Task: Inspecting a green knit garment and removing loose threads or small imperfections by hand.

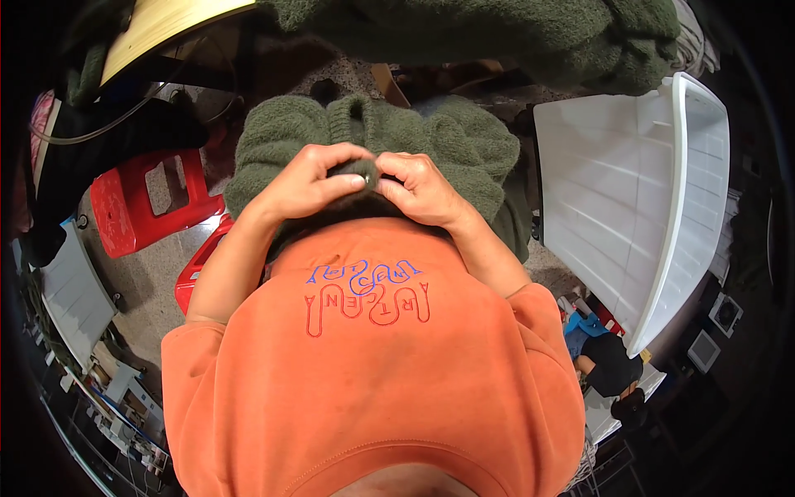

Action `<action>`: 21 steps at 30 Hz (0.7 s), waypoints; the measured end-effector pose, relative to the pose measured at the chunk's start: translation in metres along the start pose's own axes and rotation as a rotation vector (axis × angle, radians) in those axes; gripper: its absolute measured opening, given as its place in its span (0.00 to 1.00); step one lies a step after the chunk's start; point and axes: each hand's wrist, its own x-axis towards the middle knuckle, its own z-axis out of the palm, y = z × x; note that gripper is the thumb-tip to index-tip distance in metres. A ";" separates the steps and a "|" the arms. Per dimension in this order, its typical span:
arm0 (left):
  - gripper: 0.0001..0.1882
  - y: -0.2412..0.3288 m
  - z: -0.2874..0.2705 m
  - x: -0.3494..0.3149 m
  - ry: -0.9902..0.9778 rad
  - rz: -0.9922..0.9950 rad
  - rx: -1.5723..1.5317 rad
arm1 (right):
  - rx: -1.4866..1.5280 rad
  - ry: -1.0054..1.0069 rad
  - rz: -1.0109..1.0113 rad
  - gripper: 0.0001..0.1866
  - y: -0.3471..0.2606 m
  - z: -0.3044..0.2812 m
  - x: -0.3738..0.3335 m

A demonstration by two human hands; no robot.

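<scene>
A fuzzy dark green garment [447, 137] lies on my lap in front of my orange shirt. My left hand [319, 178] and my right hand [418, 186] meet at its near edge. Both pinch the green fabric around a small round button [365, 176] between my fingertips. The collar of the garment points away from me. Its lower part is hidden under my hands and chest.
More green fuzzy fabric [513, 37] is piled at the top. A large white plastic bin [638, 199] stands at the right. A red plastic stool [149, 203] is at the left on a speckled floor. Another person [609, 364] crouches at lower right.
</scene>
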 end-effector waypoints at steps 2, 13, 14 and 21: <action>0.11 -0.012 0.000 0.002 0.021 -0.018 -0.161 | -0.061 0.049 0.040 0.03 -0.001 -0.002 0.001; 0.04 -0.041 0.015 -0.003 0.118 -0.133 -0.424 | -0.120 0.031 -0.096 0.02 0.005 0.005 0.007; 0.04 -0.042 0.016 -0.005 0.126 -0.133 -0.492 | -0.079 0.000 -0.082 0.02 0.007 0.005 0.007; 0.02 -0.060 0.013 -0.015 0.019 -0.088 -0.705 | 0.096 -0.133 0.091 0.03 0.008 0.001 0.002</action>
